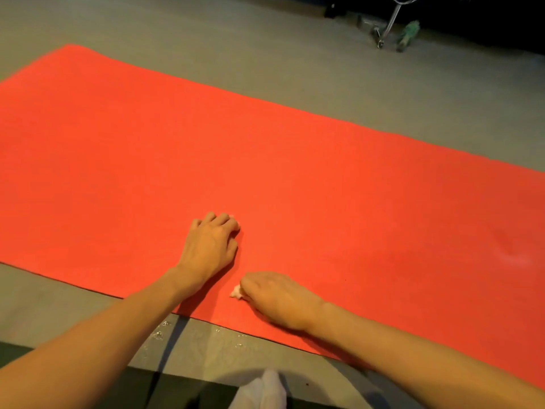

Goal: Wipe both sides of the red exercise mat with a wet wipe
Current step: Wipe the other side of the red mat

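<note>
The red exercise mat (265, 160) lies flat on the grey floor and runs across the whole view. My right hand (277, 299) is on the mat near its front edge and holds a crumpled white wet wipe (236, 292) against the surface; only a bit of the wipe shows beyond the fingers. My left hand (211, 246) rests on the mat just beyond and left of the right hand, fingers bent with their tips pressing down. It holds nothing that I can make out.
Grey floor (354, 69) surrounds the mat. Small wet spots (159, 335) sit on the floor by the mat's front edge. A metal stand on wheels (383, 33) and a green object (408, 35) are at the far right back. White cloth (265, 391) shows at the bottom.
</note>
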